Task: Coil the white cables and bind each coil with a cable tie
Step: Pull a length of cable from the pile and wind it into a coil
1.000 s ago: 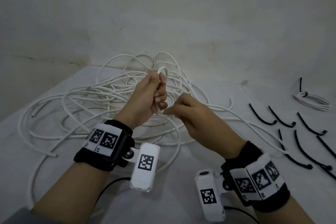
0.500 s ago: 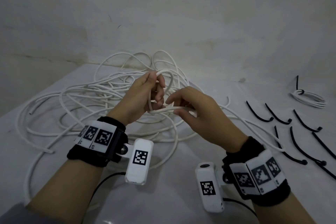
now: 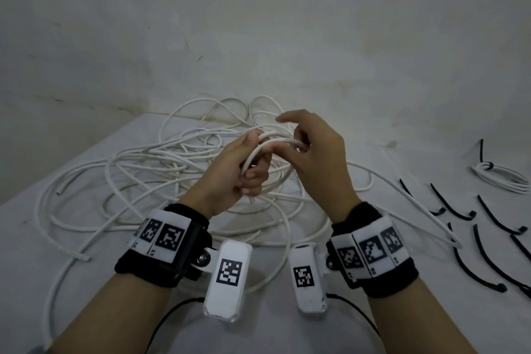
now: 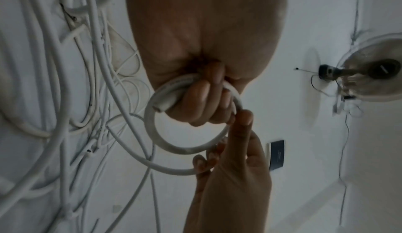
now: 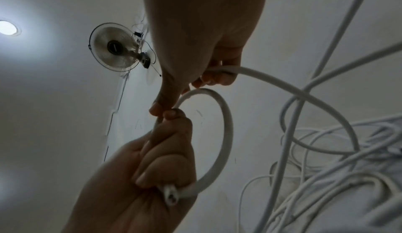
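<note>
head | l hand grips cable loop | r hand feeds cable

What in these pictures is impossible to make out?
- How many turns the left hand grips: in the head view its fingers cover the white cable.
- Where that cable runs on: lost in the tangled pile.
- The count of black cable ties: the head view's right edge cuts them off.
- The right hand's grip: hidden behind its back.

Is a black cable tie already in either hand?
No: the left hand and right hand grip only white cable; the ties lie loose.
</note>
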Action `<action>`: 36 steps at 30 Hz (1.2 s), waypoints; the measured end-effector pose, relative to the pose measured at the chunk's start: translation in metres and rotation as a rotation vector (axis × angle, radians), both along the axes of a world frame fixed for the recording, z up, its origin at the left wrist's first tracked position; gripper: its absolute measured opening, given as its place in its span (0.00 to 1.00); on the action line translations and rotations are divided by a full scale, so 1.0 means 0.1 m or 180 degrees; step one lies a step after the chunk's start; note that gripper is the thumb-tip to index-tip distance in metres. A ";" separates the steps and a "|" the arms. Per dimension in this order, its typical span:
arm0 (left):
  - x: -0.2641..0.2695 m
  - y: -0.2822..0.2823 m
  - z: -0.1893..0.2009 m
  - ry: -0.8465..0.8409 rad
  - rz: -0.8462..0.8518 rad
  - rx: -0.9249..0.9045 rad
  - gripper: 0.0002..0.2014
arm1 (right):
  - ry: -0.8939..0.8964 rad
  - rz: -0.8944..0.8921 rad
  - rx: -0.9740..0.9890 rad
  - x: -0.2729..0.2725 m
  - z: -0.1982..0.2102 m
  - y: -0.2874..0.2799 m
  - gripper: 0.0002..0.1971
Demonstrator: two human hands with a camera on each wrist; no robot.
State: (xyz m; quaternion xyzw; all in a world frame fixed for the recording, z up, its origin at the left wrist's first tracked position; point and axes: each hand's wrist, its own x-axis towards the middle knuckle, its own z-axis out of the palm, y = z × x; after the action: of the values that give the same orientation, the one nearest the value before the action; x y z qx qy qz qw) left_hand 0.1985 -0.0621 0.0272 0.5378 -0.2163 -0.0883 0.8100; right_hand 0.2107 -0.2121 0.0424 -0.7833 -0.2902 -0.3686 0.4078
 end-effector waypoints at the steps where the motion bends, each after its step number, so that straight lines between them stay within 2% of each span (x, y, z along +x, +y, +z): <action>1: 0.01 0.02 0.00 0.0029 0.0002 -0.0059 0.19 | -0.0041 -0.0007 0.0036 0.02 -0.02 0.04 0.12; 3: 0.03 0.05 -0.01 0.0047 -0.0047 -0.0195 0.22 | -0.0070 -0.0059 0.0079 0.06 -0.06 0.06 0.13; 5: 0.03 0.06 0.00 0.0086 -0.0172 -0.0413 0.22 | 0.0158 -0.0026 0.0149 0.11 -0.07 0.01 0.19; 7: 0.02 0.07 0.03 0.0148 -0.0261 -0.0552 0.20 | 0.0869 0.0434 0.0399 0.12 -0.05 -0.05 0.23; 9: 0.01 0.07 0.06 0.0199 -0.0145 -0.0505 0.17 | 0.1478 0.0978 0.0683 0.09 -0.04 -0.08 0.22; 11: 0.01 0.08 0.08 0.0202 0.0056 -0.0290 0.17 | 0.1748 0.1185 0.0850 0.06 -0.03 -0.06 0.20; 15: 0.03 0.10 0.07 0.0119 0.0395 0.0396 0.19 | 0.1695 0.1011 0.0938 0.05 -0.02 -0.03 0.23; 17: 0.04 0.11 0.06 0.0103 0.0462 0.0480 0.19 | 0.1644 0.0999 0.0882 0.05 -0.02 -0.03 0.23; 22: 0.03 0.16 0.10 0.0126 0.0373 -0.0198 0.15 | 0.1501 0.1191 0.0446 0.09 -0.04 -0.15 0.14; 27: 0.07 0.26 0.11 0.0256 0.0477 -0.1046 0.16 | 0.1820 0.0608 -0.0407 0.22 -0.16 -0.37 0.04; 33: 0.10 0.36 0.13 0.0279 0.0751 -0.1623 0.27 | 0.1560 0.0266 -0.0993 0.39 -0.11 -0.41 0.03; 36: 0.11 0.45 0.15 0.0225 0.0908 -0.1760 0.27 | 0.1540 0.0278 -0.1112 0.49 0.04 -0.45 0.10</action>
State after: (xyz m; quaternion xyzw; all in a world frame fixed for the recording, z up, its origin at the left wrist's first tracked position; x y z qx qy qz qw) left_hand 0.2092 -0.0168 0.0417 0.3187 -0.1263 0.0698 0.9368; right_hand 0.2601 -0.2568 0.0468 -0.8935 -0.2771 -0.0979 0.3396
